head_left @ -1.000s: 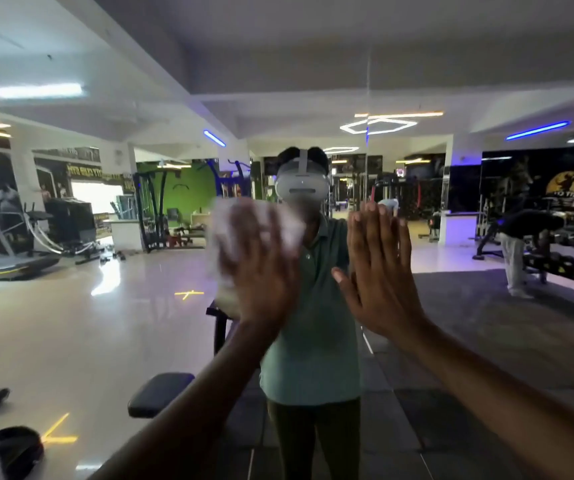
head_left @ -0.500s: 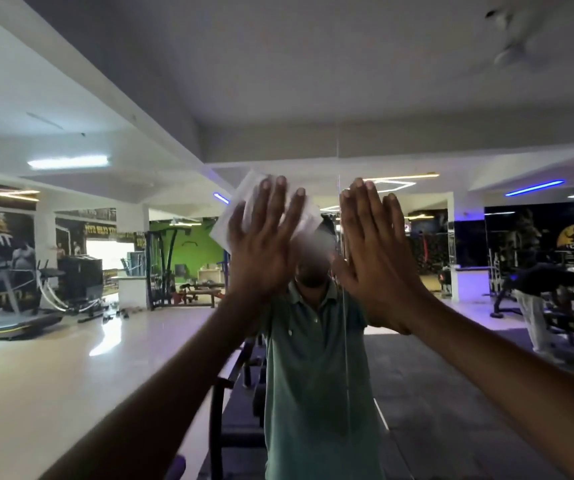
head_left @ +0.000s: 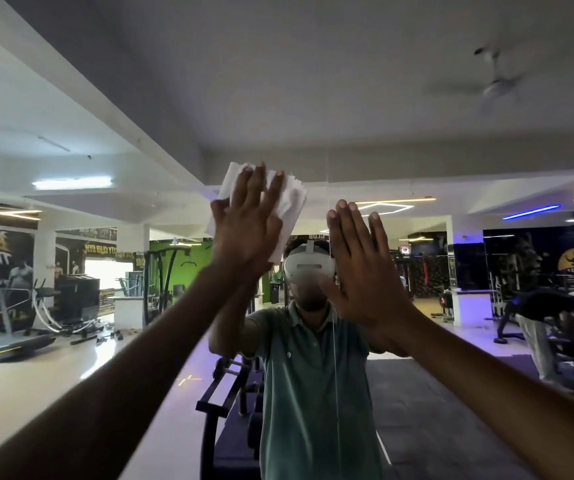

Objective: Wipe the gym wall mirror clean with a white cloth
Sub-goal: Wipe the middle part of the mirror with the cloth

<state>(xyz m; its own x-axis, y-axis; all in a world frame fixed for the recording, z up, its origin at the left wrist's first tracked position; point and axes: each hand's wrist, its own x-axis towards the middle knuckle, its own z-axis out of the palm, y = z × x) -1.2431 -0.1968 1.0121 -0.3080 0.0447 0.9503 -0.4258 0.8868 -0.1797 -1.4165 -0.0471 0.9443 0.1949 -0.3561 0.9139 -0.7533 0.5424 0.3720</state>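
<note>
The wall mirror (head_left: pixel 451 150) fills the whole view and reflects the gym and me in a green shirt with a white headset. My left hand (head_left: pixel 247 223) presses a folded white cloth (head_left: pixel 292 202) flat against the glass with straight, spread fingers, high up and left of centre. My right hand (head_left: pixel 361 268) lies flat on the mirror just to the right and a little lower, fingers straight and together, holding nothing. A thin vertical seam (head_left: pixel 328 188) in the mirror runs between the two hands.
In the reflection, treadmills (head_left: pixel 4 327) stand at the left, a black weight bench (head_left: pixel 230 393) is behind me, and a person (head_left: pixel 542 317) bends over a dumbbell rack at the right. A ceiling fan (head_left: pixel 493 84) shows at the upper right.
My left hand has slid the cloth upward on the glass, from face height to above the reflected head. The right hand stays flat beside it. My view has tilted upward.
</note>
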